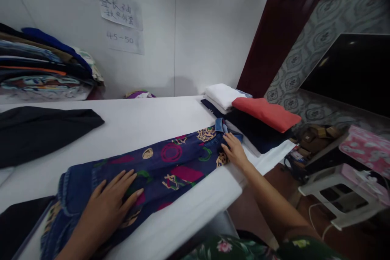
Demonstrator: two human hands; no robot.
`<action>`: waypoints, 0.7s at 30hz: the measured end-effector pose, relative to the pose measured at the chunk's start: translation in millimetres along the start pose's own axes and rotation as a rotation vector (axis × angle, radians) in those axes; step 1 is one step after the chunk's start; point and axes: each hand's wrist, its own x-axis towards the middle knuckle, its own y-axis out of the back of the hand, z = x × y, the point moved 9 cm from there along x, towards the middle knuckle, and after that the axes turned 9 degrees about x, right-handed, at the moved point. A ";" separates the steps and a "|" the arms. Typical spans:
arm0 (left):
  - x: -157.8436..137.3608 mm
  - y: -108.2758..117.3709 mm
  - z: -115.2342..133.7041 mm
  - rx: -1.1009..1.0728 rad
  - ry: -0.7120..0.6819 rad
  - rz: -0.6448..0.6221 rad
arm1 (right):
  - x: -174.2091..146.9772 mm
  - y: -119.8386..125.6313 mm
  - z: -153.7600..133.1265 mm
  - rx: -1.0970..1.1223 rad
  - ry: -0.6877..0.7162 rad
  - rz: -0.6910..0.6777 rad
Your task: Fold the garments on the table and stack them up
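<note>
A dark blue patterned shirt [170, 158] with denim trim lies folded into a long strip across the white table. Its denim collar [219, 125] points to the right, and the denim hem [76, 187] is at the left. My left hand [112, 199] rests flat on the cloth near the hem, fingers spread. Close to the collar, my right hand [234, 149] lies on the shirt with its fingers stretched out over the fabric. Neither hand grips the cloth.
Folded clothes, among them a coral garment [266, 111] and a white one [224, 95], are stacked at the table's right end. A black garment [45, 132] lies left. A tall clothes pile [45, 65] stands behind it. A white stool [344, 195] is at the right.
</note>
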 end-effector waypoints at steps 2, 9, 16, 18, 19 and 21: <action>0.1 0.0 0.1 0.011 0.002 -0.011 | 5.2 6.2 19.2 -0.038 -0.042 0.073; -0.3 1.2 -2.1 -0.038 0.005 0.042 | 32.1 9.6 55.9 -0.208 -0.191 0.070; -0.7 6.8 -3.3 -0.122 -0.015 0.118 | 65.4 13.2 85.3 -0.412 -0.478 -0.300; -0.5 7.0 -4.7 -0.138 0.002 0.126 | 75.5 9.5 89.0 -0.424 -0.503 -0.356; -0.3 6.5 -5.1 -0.137 0.008 0.124 | 80.0 7.0 90.3 -0.430 -0.512 -0.381; 0.0 5.1 -4.9 -0.118 0.010 0.116 | 87.6 1.6 91.5 -0.443 -0.529 -0.425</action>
